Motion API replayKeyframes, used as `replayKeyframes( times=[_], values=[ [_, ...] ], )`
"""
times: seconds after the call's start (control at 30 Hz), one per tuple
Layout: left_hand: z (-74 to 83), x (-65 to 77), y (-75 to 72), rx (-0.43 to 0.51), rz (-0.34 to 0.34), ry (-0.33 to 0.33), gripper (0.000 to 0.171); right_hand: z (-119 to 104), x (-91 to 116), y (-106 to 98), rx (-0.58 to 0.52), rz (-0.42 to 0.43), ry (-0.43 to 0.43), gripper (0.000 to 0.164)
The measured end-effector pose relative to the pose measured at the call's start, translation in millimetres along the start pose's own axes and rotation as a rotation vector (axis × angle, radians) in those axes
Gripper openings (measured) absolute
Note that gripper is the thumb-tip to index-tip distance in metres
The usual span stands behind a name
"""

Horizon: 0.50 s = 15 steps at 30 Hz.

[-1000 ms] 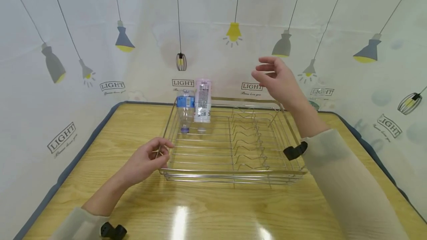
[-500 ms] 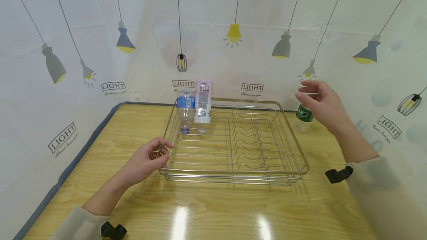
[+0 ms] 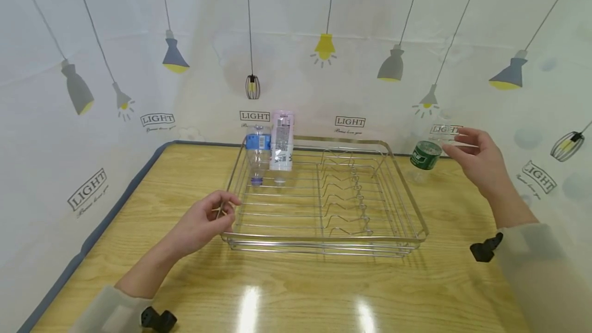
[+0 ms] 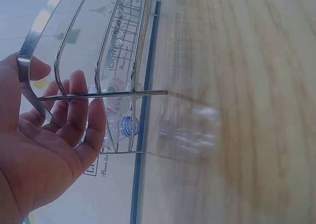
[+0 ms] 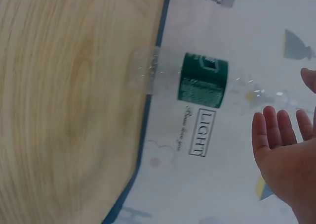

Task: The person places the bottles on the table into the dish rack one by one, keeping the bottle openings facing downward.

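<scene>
A metal wire dish rack [image 3: 324, 239] sits on the table. At its left front corner, my left hand [image 3: 199, 226] grips the rim; in the left wrist view the thumb and fingers curl round its flat metal band [image 4: 41, 23]. A clear bottle with a green label [image 3: 425, 155] stands upright beyond the rack's right side. My right hand [image 3: 482, 164] is just right of this bottle, its fingers relaxed and holding nothing. In the right wrist view, the fingertips [image 5: 269, 112] are near the bottle's upper end.
Upside down at the rack's back left stand a clear bottle with a blue label [image 3: 258, 142] and a pink-and-white bottle [image 3: 282, 140]. Wavy wire dividers [image 3: 344, 186] fill the rack's right part. A lamp-print wall covering [image 3: 300, 66] borders the wooden table [image 3: 296, 292].
My right hand has moved right and down from above the rack's back right, past the green-label bottle to its right side. The left hand stays at the rack's corner.
</scene>
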<state>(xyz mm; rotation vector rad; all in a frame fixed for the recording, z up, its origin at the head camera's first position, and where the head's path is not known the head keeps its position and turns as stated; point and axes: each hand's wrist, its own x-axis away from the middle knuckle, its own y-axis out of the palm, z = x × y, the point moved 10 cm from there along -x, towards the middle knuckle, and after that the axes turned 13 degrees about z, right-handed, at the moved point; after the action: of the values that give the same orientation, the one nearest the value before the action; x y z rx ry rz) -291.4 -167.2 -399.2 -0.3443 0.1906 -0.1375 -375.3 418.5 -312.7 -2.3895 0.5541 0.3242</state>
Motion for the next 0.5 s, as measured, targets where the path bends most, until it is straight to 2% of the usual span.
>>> replayKeyframes(
  times=[0.23, 0.5],
  values=[
    [0.2, 0.4, -0.8, -0.002, -0.001, 0.008, 0.029, 30.3, -17.5, 13.8, -0.079, -0.023, 0.084, 0.091],
    [1.4, 0.4, -0.9, 0.022, -0.002, 0.003, 0.031, 40.4, -27.3, 35.3, -0.127, -0.110, 0.139, 0.101]
  ],
)
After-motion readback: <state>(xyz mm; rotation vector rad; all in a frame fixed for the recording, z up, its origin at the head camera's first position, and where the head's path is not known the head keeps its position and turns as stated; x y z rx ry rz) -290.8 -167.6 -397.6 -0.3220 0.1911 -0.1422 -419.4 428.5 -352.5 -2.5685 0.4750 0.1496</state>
